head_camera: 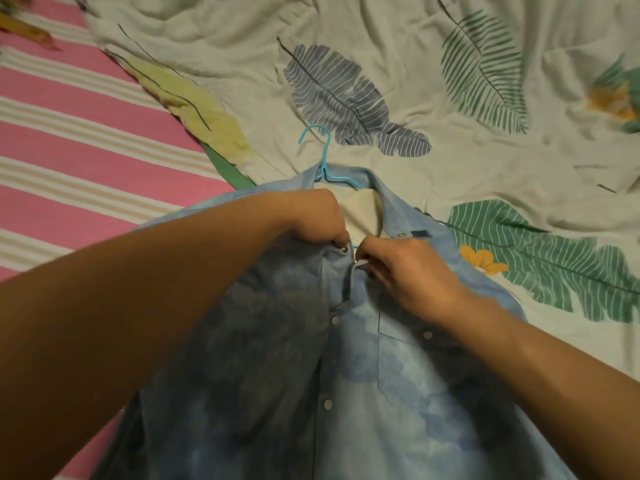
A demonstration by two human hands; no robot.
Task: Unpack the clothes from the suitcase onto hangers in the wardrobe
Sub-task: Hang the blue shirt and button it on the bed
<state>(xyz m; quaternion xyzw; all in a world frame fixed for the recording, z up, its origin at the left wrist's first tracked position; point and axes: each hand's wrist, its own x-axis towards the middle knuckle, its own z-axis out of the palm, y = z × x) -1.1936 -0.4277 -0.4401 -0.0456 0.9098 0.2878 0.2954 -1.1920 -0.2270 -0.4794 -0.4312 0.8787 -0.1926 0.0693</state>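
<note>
A blue shirt (346, 393) lies front-up on the leaf-print sheet (450, 98) with a blue hanger (323, 161) through its collar, while the left hand (318, 216) and right hand (405, 268), fingers curled, each pinch one edge of its placket just below the collar.

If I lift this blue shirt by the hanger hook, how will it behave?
The blue tie-dye snap shirt looks thin and creased, so it would probably drape limply. Its top snaps are open, so it may slide on the thin turquoise plastic hanger, which seems light.
</note>
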